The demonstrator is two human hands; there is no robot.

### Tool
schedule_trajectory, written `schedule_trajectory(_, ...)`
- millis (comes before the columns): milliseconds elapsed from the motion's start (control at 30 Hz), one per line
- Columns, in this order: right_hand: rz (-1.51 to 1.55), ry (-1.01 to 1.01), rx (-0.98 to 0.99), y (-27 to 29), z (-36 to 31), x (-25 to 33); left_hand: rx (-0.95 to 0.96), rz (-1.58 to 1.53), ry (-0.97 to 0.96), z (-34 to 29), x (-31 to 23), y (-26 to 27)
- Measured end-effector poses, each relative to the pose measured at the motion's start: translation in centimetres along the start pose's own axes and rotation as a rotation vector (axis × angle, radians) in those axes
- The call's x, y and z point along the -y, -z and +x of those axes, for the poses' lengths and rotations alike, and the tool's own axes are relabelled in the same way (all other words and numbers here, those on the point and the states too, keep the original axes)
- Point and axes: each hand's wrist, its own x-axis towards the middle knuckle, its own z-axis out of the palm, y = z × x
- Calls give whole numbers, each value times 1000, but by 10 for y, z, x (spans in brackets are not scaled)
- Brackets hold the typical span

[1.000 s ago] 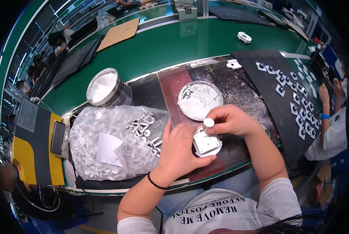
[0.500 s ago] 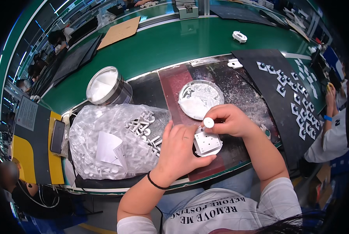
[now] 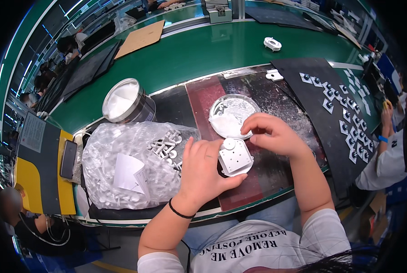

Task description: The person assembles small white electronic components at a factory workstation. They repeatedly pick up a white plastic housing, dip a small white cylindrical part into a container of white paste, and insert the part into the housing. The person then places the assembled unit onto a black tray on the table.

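Note:
My left hand (image 3: pixel 202 169) grips a flat white plastic housing (image 3: pixel 236 162) by its left side, with the thumb along its near edge. A round white disc-headed piece (image 3: pixel 229 144) sits at the housing's far end; whatever lies beneath its head is hidden. Just right of the housing, my right hand (image 3: pixel 276 136) is raised, thumb and forefinger apart, and nothing shows between them. Beyond it stands a round metal dish (image 3: pixel 216 107) of white paste. To the left lies a large clear plastic bag (image 3: pixel 108 159) holding many white disc-headed pieces (image 3: pixel 167 146).
An open metal tin (image 3: pixel 142 107) of white material stands behind the bag. On the green conveyor belt (image 3: pixel 199 57) lies a white plastic part (image 3: pixel 272 44). A black board (image 3: pixel 303 77) with rows of small parts is at right. A co-worker's hand (image 3: pixel 386 113) is beyond it.
My right hand has let go of the disc-headed piece and drawn back to the right. The housing has shifted slightly left in my left hand. The part on the belt has moved left.

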Motion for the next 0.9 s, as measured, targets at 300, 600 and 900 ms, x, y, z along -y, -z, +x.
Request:
schedule_trajectory(300,337,-326,198,-11,-1,12,-71,-7,-39,-1,2,3)
schedule_trajectory(600,498,-391,-137,12,53,1,-163,63,34,-1,12,1)
schedule_trajectory(900,414,-487,-518,61,193,-94,-51,204,58,1,16,-7)
